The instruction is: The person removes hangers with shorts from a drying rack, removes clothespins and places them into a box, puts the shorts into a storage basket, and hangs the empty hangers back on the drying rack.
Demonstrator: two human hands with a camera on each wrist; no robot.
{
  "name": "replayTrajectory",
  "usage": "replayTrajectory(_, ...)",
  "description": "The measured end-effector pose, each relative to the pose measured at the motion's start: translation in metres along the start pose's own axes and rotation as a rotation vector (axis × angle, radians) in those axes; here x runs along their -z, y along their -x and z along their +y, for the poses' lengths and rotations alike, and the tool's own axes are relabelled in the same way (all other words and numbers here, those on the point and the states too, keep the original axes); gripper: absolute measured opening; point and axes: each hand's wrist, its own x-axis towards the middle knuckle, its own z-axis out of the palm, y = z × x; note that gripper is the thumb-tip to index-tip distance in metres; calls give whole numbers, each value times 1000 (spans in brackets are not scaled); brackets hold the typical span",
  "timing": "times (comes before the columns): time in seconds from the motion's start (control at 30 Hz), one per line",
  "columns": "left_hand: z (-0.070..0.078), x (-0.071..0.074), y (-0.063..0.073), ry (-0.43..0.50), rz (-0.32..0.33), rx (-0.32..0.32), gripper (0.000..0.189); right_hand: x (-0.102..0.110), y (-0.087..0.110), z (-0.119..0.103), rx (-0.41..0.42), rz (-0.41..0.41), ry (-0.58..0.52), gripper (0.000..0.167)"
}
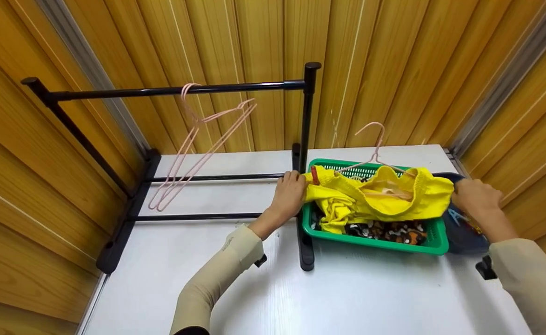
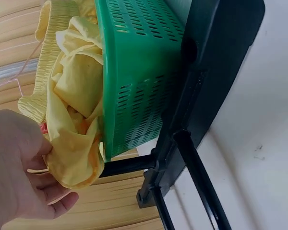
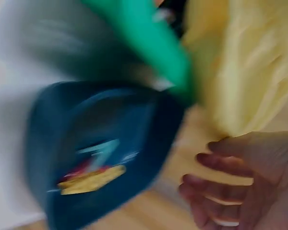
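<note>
A yellow top [image 1: 429, 195] with a gathered elastic edge lies across a green basket [image 1: 375, 241]. A pink hanger [image 1: 379, 139] stands hook-up in its opening, the lower parts covered by cloth. My left hand [image 1: 290, 193] pinches the top's left end between thumb and fingers, beside the rack post. In the left wrist view that yellow cloth [image 2: 77, 158] hangs over the basket's rim. My right hand [image 1: 480, 200] is at the other end of the top. The right wrist view, blurred, shows its thumb touching the cloth's edge, with its other fingers [image 3: 216, 189] loosely bent and apart.
A black rack [image 1: 175, 91] stands left of the basket, with pink hangers [image 1: 222, 144] on its bar. Patterned dark and brown cloth [image 1: 394, 232] lies in the basket. Right of it, a dark blue basin [image 3: 105, 120] holds small colourful pieces. Wood-look panels surround the white table [image 1: 347, 298].
</note>
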Motion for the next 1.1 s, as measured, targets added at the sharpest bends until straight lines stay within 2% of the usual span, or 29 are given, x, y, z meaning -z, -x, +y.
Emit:
replayTrajectory(0.1,-2,2,2,57,-11,8,21,10,16,-40,56,20,58,31)
replayTrajectory(0.2,-6,5,-1,94,-22,3,20,16,23,-81,140,60,86,33)
replayTrajectory(0.33,-11,6,-4,169,12,-3,16,14,27,-133,278,217,59,31)
replayTrajectory(0.43,-14,4,-3,234,45,-26,14,3,27,-167,387,338,12,25)
replayTrajectory(0.53,-14,2,-1,288,65,-56,14,-12,22,-195,506,402,-66,19)
replayTrajectory(0.63,-14,2,0,305,79,-88,15,-25,12,-218,593,415,-147,18)
replayTrajectory(0.7,-14,2,0,306,85,-100,16,-31,5,-230,621,406,-175,24)
replayTrajectory(0.87,-12,3,0,256,83,-105,20,-38,-9,-250,625,327,-179,40)
replayTrajectory(1.1,-14,3,2,216,70,-95,19,-41,-20,-262,647,307,-185,34)
